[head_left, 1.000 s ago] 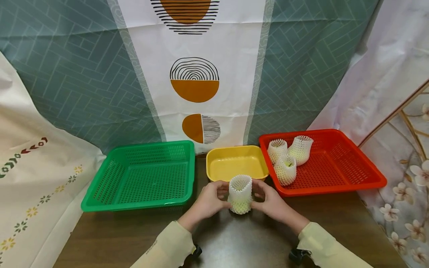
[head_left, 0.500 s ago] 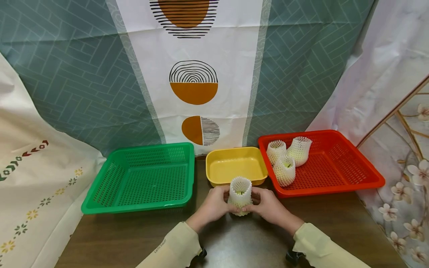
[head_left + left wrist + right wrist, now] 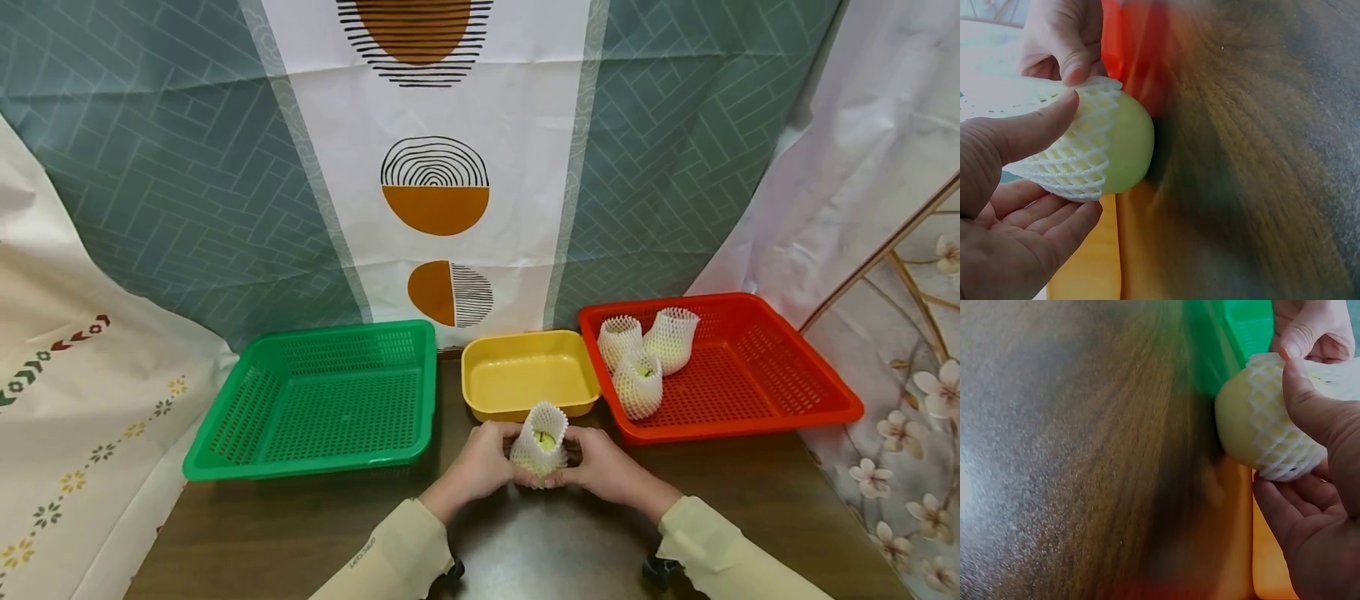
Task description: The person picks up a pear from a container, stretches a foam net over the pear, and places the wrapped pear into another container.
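A pale yellow-green apple sits in a white foam net sleeve, held low over the table between both hands. Its dark stem shows through the sleeve's top opening, which leans to the right. My left hand grips the sleeve from the left, thumb across the near side and fingers beneath or behind. From the right, my right hand holds it the same way, the two thumb tips almost meeting. In the left wrist view the apple's rounded bottom sticks out bare past the net's lower edge.
Just behind the hands stands a yellow tray. A green basket stands at left. In the red basket at right are three net-sleeved fruits, grouped at its left end. Brown wooden table lies in front.
The sleeved apple has tipped so that its top opening leans right and shows more of the fruit. Both hands have closed in, thumbs moving toward each other across the sleeve's lower front.
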Motion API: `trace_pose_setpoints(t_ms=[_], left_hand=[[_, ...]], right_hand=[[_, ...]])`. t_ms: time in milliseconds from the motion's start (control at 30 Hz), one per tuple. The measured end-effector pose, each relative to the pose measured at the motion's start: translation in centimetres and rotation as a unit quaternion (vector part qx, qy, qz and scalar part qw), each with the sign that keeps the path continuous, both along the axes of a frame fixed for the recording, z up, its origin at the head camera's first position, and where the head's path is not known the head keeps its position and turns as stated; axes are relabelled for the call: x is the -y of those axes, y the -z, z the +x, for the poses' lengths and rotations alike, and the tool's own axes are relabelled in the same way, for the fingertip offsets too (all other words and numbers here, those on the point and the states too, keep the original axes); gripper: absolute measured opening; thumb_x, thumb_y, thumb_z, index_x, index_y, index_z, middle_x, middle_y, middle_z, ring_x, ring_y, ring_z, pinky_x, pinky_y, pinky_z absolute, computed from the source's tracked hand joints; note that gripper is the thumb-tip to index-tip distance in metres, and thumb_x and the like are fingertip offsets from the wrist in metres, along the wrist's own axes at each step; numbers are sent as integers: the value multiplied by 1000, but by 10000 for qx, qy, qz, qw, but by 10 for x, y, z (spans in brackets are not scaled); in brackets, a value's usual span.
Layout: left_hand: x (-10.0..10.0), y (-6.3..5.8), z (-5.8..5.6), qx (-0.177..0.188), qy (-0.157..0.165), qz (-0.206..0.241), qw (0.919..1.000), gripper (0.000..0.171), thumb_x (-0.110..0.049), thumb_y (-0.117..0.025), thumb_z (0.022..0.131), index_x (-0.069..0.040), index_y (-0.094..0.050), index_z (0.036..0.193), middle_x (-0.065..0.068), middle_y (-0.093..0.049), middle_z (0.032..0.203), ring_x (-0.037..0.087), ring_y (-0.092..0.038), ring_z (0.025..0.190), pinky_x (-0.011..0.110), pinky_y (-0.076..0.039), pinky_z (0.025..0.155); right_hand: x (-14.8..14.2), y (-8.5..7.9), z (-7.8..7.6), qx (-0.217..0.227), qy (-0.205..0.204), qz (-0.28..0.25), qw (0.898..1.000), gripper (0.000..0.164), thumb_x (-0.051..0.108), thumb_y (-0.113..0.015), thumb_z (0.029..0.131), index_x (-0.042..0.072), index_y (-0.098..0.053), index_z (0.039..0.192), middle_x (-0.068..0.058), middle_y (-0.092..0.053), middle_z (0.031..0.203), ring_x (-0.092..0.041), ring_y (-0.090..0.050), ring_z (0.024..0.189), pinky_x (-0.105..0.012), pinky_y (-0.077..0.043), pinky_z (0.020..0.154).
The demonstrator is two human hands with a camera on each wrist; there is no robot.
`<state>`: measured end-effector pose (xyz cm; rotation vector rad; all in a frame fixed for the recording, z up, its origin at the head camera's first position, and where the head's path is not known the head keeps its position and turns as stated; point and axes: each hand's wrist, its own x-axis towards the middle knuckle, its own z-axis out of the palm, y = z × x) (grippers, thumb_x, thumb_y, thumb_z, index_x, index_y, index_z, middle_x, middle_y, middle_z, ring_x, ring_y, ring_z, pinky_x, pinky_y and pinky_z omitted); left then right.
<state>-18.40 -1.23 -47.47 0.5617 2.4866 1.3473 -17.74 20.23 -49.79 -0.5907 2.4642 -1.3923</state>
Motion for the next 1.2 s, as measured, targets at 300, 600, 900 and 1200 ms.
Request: trace_pose_setpoints(t_ms=[300,600,900,1200], left_hand=[[2,2,0,84,25,-56,9999,60,-24,-90,55,-16,-69,111,-9,-71,98,2,-64,86,27,-54,77],[6,9,-3,415,100,275,9987,66,-19,-90,55,-12,-66,116,-3,-70,105,4,-66,90,24,-55,76],[10,10,-4,312,224,449,9983,65,-21,-91,55,-18,-64,114,-7,-68,106,7,-64,96,29,-53,84],[2,1,2,-401,242,125,9988,62,-36,-90,55,-34,-62,111,-18,-65,104,3,-58,95,27,-49,87]], right_hand=[[-3,4,-2,-190,-160,343,9991,57,39,-84,63,25,-61,113,11,-66,105,-6,-62,94,-24,-52,81],[-3,8,-1,-348,-153,586,9976,67,45,-84,61,32,-56,121,16,-63,109,-5,-59,98,-26,-50,85],[-5,2,2,-568,81,696,9959,85,45,-86,57,37,-46,132,22,-56,123,-1,-54,112,-31,-46,97],[2,-9,5,-1035,109,430,9936,65,40,-87,58,38,-57,116,21,-63,107,-2,-59,100,-28,-50,89]])
